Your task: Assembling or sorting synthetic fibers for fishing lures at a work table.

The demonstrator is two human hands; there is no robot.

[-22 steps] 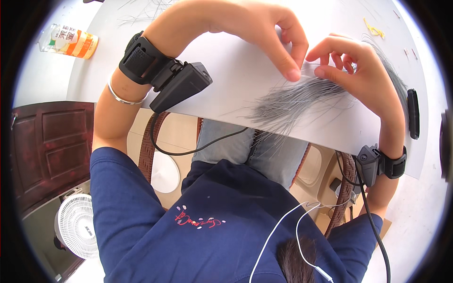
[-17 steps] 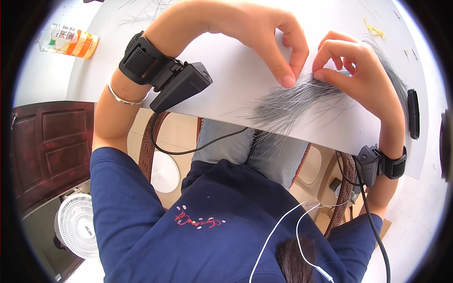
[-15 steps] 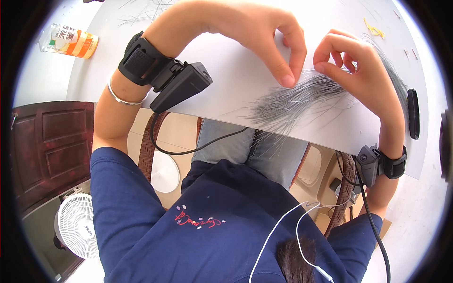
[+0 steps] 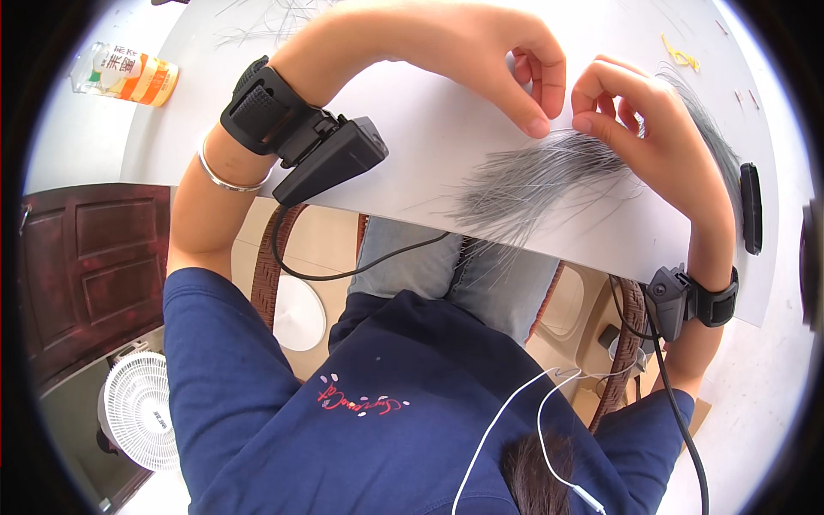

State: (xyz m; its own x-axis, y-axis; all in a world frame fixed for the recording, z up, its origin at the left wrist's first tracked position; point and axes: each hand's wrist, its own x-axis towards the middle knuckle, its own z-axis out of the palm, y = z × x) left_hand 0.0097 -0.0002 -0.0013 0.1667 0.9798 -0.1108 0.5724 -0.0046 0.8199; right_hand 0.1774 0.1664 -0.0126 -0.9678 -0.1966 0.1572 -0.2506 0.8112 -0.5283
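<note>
A bundle of long, thin grey fibres (image 4: 536, 180) lies across the white table, its loose ends fanned toward the near edge. Over its far side my left hand (image 4: 502, 56) is closed in a pinch, thumb against the fingers. Just to the right, my right hand (image 4: 648, 116) is also pinched and hangs over the bundle, covering part of it. The two sets of fingertips are close but apart. Anything held in either pinch is too fine to make out. Behind the right hand, more grey fibres (image 4: 708, 120) run along the table.
Loose fibres (image 4: 270, 21) lie at the far left, near a bottle with an orange label (image 4: 142, 75) on its side. At right are a yellow tie (image 4: 680, 56) and a black oblong object (image 4: 752, 208). Cables (image 4: 343, 273) run from both wrist-worn devices. A white fan (image 4: 146, 412) stands lower left.
My left hand has moved slightly away from me and to the right, its fingertips lifting off the fibres toward my right hand. The right hand has barely moved.
</note>
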